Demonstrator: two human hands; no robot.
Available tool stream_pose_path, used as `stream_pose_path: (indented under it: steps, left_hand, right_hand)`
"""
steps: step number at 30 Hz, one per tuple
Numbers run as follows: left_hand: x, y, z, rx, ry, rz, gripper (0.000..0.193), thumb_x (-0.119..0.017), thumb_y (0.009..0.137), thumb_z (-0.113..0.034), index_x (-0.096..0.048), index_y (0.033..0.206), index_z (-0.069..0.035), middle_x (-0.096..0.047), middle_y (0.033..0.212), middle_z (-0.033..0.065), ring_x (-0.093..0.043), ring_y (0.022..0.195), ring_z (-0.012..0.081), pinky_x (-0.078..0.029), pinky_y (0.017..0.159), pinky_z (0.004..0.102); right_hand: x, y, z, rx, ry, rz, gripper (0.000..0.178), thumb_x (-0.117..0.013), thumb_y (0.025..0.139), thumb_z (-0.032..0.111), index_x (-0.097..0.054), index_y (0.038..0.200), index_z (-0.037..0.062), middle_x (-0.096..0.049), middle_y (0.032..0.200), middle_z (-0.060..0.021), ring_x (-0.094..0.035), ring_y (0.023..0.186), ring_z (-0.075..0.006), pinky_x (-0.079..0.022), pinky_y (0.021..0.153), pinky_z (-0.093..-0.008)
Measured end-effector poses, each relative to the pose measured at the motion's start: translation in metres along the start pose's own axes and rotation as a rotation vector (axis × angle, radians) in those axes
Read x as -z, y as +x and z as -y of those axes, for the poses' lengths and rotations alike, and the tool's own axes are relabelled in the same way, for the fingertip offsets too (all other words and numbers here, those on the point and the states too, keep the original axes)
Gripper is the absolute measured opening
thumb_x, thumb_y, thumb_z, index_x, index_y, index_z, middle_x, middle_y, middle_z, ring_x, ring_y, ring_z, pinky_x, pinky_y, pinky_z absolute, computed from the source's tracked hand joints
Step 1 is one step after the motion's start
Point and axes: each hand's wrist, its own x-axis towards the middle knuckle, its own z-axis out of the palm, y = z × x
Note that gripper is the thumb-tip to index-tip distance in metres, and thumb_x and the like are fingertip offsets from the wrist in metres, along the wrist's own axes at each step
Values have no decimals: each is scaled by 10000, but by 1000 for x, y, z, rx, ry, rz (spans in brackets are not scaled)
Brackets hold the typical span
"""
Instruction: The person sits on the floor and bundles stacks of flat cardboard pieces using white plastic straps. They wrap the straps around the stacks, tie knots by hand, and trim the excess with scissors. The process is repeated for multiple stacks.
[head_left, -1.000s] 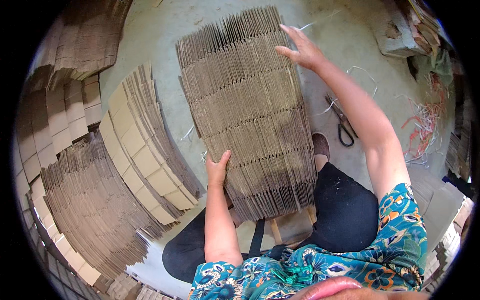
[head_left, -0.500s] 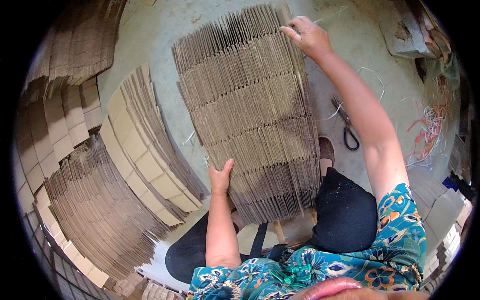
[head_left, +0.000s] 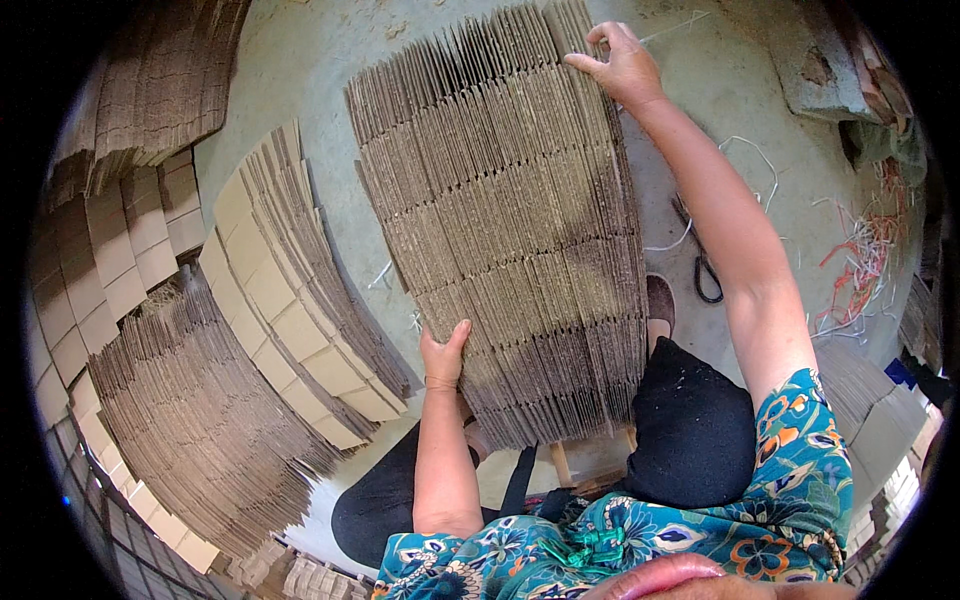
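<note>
Dozens of cardboard sheets [head_left: 510,215] stand at my twelve o'clock; my left hand [head_left: 441,355] touches their seven-o'clock side, seemingly against slumping; my right hand [head_left: 627,68] curls at one; I can't tell whether either grips.

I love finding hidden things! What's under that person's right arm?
Scissors on the floor: a black handle loop and some dark blade poke out on the left; the right arm covers the rest. White strands show nearby; whether they join underneath can't be seen.
</note>
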Motion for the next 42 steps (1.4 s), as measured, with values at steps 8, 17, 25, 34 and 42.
stream_pose_path:
  steps: [8, 17, 25, 34, 42]
  left_hand:
    - [-1, -5, -12, 15, 15, -16, 542, -740, 712, -202, -507, 1135, 44, -596, 1046, 113, -572, 911, 198, -452, 835, 312]
    - [-1, -3, -8, 30, 17, -8, 536, -741, 713, -226, -518, 1114, 51, -606, 1024, 131, -582, 905, 210, -456, 831, 320]
    - [-1, -4, -6, 1, 1, -17, 533, -740, 710, -231, -521, 1105, 52, -608, 1016, 124, -582, 890, 211, -460, 822, 323]
    - [0, -3, -2, -17, -24, -19, 525, -733, 717, -218, -519, 1114, 51, -607, 1017, 119, -581, 886, 210, -459, 823, 321]
    - [-3, -5, -9, -8, -36, -17, 528, -733, 713, -214, -519, 1116, 52, -607, 1025, 122, -580, 895, 210, -455, 825, 321]
  right_hand:
    - [1, -3, 8, 159, 205, 31, 288, -650, 782, 299, -624, 924, 50, -359, 1350, -259, -420, 1192, -392, -349, 993, -397]
    - [0, -8, 23, 85, 171, -3, 338, -709, 713, 334, -591, 856, 51, -315, 1375, -275, -374, 1229, -410, -324, 1013, -408]
    - [-13, -4, 10, 93, 188, -19, 236, -678, 730, 249, -606, 852, 60, -327, 1383, -240, -434, 1184, -386, -379, 974, -387]
    - [-4, -10, 31, 88, 158, 14, 270, -672, 735, 313, -620, 829, 65, -296, 1389, -277, -461, 1153, -405, -401, 942, -397]
    - [-12, -5, 27, 66, 351, -28, 175, -632, 711, 222, -614, 808, 78, -282, 1392, -291, -469, 1143, -411, -397, 948, -401]
